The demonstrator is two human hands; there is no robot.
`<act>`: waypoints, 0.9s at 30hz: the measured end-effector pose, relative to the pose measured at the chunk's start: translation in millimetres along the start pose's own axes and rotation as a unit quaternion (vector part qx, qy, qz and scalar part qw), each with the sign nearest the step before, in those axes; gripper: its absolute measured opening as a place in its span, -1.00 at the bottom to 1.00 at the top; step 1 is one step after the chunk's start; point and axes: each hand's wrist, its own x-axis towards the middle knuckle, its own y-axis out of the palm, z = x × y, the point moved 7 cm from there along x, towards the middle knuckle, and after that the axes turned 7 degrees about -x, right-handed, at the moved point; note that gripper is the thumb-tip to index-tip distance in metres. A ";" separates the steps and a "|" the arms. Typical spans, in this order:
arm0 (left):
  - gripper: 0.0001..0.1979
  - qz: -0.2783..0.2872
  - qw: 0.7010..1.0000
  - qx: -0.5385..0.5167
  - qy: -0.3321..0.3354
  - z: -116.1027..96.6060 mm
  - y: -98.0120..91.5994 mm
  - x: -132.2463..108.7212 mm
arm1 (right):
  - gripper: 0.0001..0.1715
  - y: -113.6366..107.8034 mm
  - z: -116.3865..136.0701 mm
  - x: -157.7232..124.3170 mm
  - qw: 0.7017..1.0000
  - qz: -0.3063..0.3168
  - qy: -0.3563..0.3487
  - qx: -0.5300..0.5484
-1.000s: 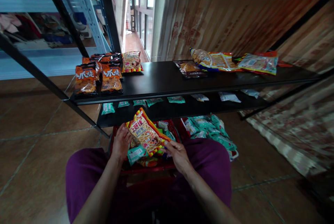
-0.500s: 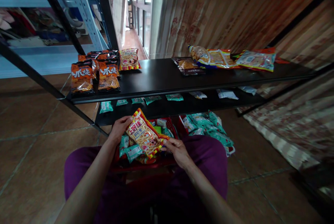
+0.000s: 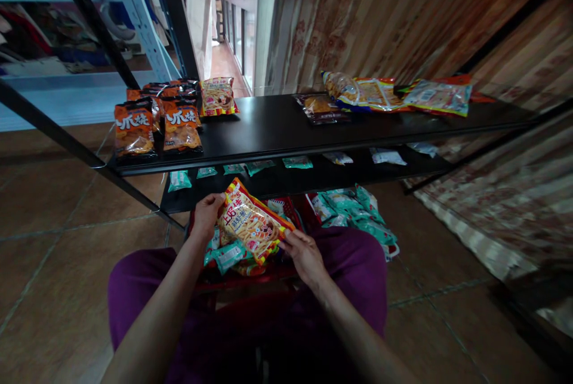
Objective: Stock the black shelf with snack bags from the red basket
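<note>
Between my two hands is a bag of prawn crackers (image 3: 250,224), yellow and red with a clear window, tilted with its printed front up. My left hand (image 3: 208,214) pinches its upper left edge. The lower right corner is gripped by the fingers of my right hand (image 3: 305,257). Directly beneath the bag, a red basket (image 3: 293,217) holds several small teal packets (image 3: 229,255), partly hidden by the bag. A similar yellow and red snack bag (image 3: 218,97) stands on the upper shelf, beside several orange and black snack bags (image 3: 181,127).
A black shelf rack (image 3: 264,133) spans the view in front of my knees. Flat snack packs (image 3: 380,96) lie at its upper right; small teal packets (image 3: 298,162) line the lower shelf. Right of the basket is a heap of teal bags (image 3: 353,211). A patterned curtain (image 3: 358,20) hangs behind.
The bag of prawn crackers has turned slightly and flattened out, its right corner now smooth instead of folded. My right hand has shifted its hold there; the view has moved a little.
</note>
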 end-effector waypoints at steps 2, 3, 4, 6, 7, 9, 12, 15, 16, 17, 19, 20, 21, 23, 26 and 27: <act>-0.64 0.011 0.999 0.033 -0.006 -1.3 2.3 -0.6 | -0.69 0.6 -1.6 0.8 0.999 -0.002 0.020 0.032; -0.63 0.008 0.999 0.043 0.000 -2.6 1.3 -1.0 | -0.69 1.6 -2.1 0.9 0.999 -0.001 0.026 0.042; -0.61 -0.003 0.999 0.049 0.011 -4.2 -1.6 -1.6 | -0.68 2.5 -2.4 1.1 0.999 -0.001 0.029 0.044; -0.57 -0.042 0.996 0.058 0.044 -5.9 -11.7 -4.3 | -0.65 2.4 -1.9 1.7 0.999 -0.013 0.016 0.029; -0.56 -0.060 0.994 0.067 0.057 -4.7 -17.3 -6.7 | -0.64 1.9 -1.1 2.2 1.000 -0.020 0.000 0.012; -0.63 -0.084 0.991 0.085 0.054 4.3 -26.9 -13.7 | -0.63 2.1 1.0 3.3 0.998 -0.020 -0.042 -0.037; -0.79 -0.102 0.991 0.086 -0.009 27.5 -34.2 -30.6 | -0.62 5.8 3.8 3.7 0.985 0.003 -0.105 -0.137; -0.79 -0.089 0.993 0.028 -0.073 43.0 -26.9 -51.3 | -0.62 11.2 11.5 0.1 0.945 0.012 -0.185 -0.269; -0.75 -0.073 0.993 -0.006 -0.098 45.8 -21.0 -57.3 | -0.64 14.9 16.0 -3.2 0.922 0.016 -0.226 -0.314; -0.70 -0.051 0.990 -0.041 -0.124 47.5 -13.7 -62.6 | -0.67 20.3 20.7 -7.9 0.893 0.025 -0.275 -0.355; -0.62 -0.001 0.981 -0.098 -0.166 47.2 1.7 -69.9 | -0.72 34.6 27.5 -22.2 0.822 0.055 -0.378 -0.422; -0.59 0.023 0.977 -0.116 -0.177 45.6 8.5 -71.7 | -0.71 41.9 28.7 -30.8 0.785 0.069 -0.425 -0.446; -0.57 0.044 0.974 -0.129 -0.179 43.8 14.0 -72.2 | -0.69 48.8 28.0 -39.4 0.749 0.083 -0.463 -0.466; -0.55 0.065 0.972 -0.153 -0.165 41.8 20.5 -70.6 | -0.63 60.6 23.0 -55.4 0.691 0.105 -0.514 -0.497; -0.53 0.062 0.969 -0.196 -0.141 47.3 21.8 -66.7 | -0.62 73.5 9.5 -72.8 0.632 0.132 -0.542 -0.538; -0.53 0.056 0.967 -0.209 -0.138 50.8 21.0 -65.8 | -0.62 76.1 4.8 -76.2 0.619 0.137 -0.541 -0.553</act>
